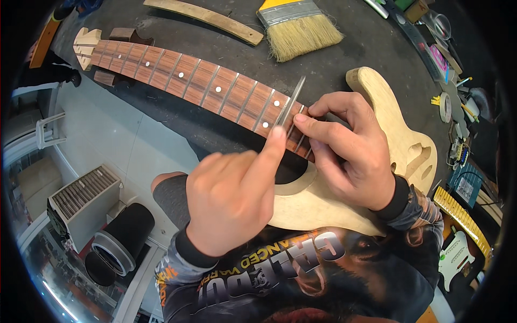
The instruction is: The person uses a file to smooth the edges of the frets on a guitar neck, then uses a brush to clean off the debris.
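Observation:
A guitar neck [191,83] with a reddish-brown fretboard, metal frets and white dots slants from the headstock at far left toward a pale unpainted guitar body [398,124]. Over its last frets lies a slim metal file [293,99]. My left hand [231,196] is closed, its stretched index finger pressing on the file's near end; the rest of its grip is hidden beneath. My right hand [353,148] is bent round the end of the neck. Its fingertips press on the fretboard beside the file, and its thumb is at the near edge.
A wide yellow brush [299,32] and a curved wooden strip [207,19] lie behind the neck on the dark bench. Dark wooden blocks [124,35] flank the headstock end. Tape [445,106], a maple-coloured neck [463,215] and a white pickguard [455,255] are at right. A black bin [129,229] stands at lower left.

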### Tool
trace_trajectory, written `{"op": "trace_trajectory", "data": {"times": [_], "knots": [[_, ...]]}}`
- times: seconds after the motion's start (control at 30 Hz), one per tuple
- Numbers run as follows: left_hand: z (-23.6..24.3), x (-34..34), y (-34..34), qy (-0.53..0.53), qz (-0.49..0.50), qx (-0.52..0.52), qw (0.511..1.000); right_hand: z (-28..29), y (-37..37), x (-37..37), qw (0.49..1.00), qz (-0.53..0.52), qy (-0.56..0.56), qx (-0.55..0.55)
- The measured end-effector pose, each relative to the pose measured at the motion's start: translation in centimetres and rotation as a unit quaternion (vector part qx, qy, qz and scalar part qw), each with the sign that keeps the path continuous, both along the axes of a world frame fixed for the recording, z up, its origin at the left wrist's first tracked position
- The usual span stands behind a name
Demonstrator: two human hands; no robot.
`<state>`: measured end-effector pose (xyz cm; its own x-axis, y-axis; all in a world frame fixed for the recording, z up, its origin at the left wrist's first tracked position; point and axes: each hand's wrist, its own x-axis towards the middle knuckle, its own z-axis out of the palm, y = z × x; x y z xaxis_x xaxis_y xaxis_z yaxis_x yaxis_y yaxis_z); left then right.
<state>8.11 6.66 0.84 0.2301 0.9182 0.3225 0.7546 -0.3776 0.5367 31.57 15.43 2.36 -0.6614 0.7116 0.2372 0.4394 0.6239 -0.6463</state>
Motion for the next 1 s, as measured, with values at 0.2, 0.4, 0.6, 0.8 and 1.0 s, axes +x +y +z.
{"op": "trace_trajectory", "data": {"times": [0.2, 0.4, 0.6, 0.8, 1.0], "knots": [[1.3, -1.3, -4.1, -0.011, 0.015, -0.059, 0.998, 0.2, 0.1, -0.3, 1.0, 0.01, -0.001, 0.013], [1.0, -0.7, -1.4, -0.01, -0.007, -0.021, 1.0, -0.1, 0.1, 0.1, 1.0, 0.0, 0.003, 0.007], [0.9, -0.3, -1.2, -0.021, 0.018, -0.024, 0.999, 0.2, 0.2, -0.4, 1.0, 0.007, 0.005, 0.015], [0.9, -0.7, -3.7, -0.031, 0.013, -0.037, 0.999, 0.2, 0.0, -0.1, 1.0, -0.006, 0.004, 0.007], [0.8, 0.2, 0.2, -0.027, 0.0, -0.002, 1.0, -0.1, 0.1, -0.3, 1.0, 0.001, 0.011, 0.009]]}}
